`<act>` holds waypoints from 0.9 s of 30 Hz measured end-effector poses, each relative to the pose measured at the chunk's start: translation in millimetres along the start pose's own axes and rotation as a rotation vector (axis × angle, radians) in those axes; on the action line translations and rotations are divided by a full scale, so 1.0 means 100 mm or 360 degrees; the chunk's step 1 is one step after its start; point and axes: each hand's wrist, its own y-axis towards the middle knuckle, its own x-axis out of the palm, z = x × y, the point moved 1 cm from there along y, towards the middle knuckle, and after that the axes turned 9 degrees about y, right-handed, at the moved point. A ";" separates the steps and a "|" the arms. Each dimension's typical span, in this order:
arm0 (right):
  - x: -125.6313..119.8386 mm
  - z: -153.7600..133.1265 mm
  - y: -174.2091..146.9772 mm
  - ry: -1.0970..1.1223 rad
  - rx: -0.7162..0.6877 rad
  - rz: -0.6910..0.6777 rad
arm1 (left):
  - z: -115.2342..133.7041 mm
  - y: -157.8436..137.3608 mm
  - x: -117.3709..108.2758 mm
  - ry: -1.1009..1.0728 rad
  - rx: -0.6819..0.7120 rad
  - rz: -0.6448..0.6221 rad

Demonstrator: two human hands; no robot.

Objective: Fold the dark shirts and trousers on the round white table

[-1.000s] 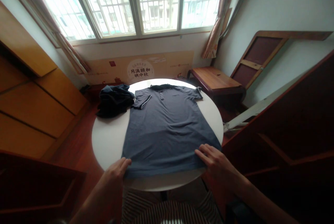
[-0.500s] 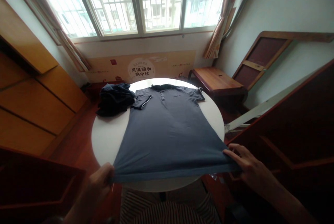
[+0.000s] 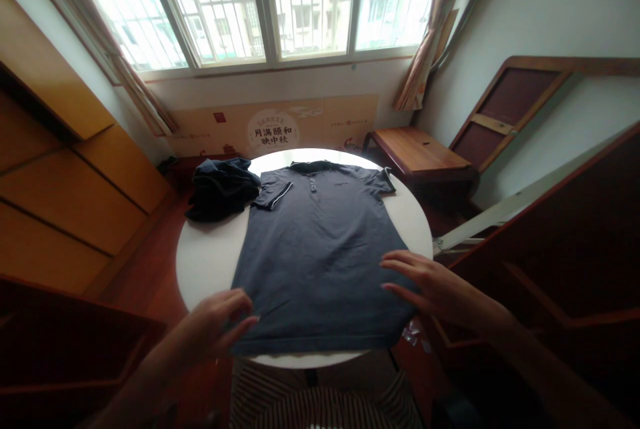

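Observation:
A dark grey-blue polo shirt (image 3: 320, 255) lies spread front side up on a round white table (image 3: 197, 262), its collar toward the window and its hem along the near edge. Over the shirt's lower left corner is my left hand (image 3: 220, 319), thumb and fingers parted, with no cloth between them. My right hand (image 3: 420, 279) hovers at the lower right side of the shirt, fingers spread and holding nothing. Whether the fingertips touch the fabric is hard to tell. Soft creases run across the shirt's middle.
A heap of dark clothes (image 3: 223, 189) sits at the table's left edge. Behind on the right stands a low wooden table (image 3: 420, 149). Dark wooden furniture (image 3: 550, 269) flanks the right side, and wooden cabinets (image 3: 65, 202) line the left.
Both hands have let go of the shirt's stretched hem and moved inward over the cloth. The hem has slackened and narrowed, now resting at the table's near edge.

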 end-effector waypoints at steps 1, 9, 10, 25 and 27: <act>0.07 -0.03 0.28 0.0039 -0.0076 -0.0032 | 0.00 0.23 -0.02 0.0046 0.0083 0.0042; 0.95 0.33 1.87 -0.0139 0.0254 -0.0472 | -0.36 1.34 0.51 0.0410 0.0061 -0.0016; 1.00 0.43 1.94 -0.0149 0.0326 -0.0485 | -0.41 1.29 0.59 0.0440 0.0043 -0.0044; -0.16 1.82 1.95 -0.0171 0.1586 0.0661 | -0.41 0.85 0.69 0.0523 0.0078 0.0060; -0.30 1.99 1.84 -0.0127 0.1649 0.0660 | -0.42 0.85 0.69 0.0520 0.0072 0.0056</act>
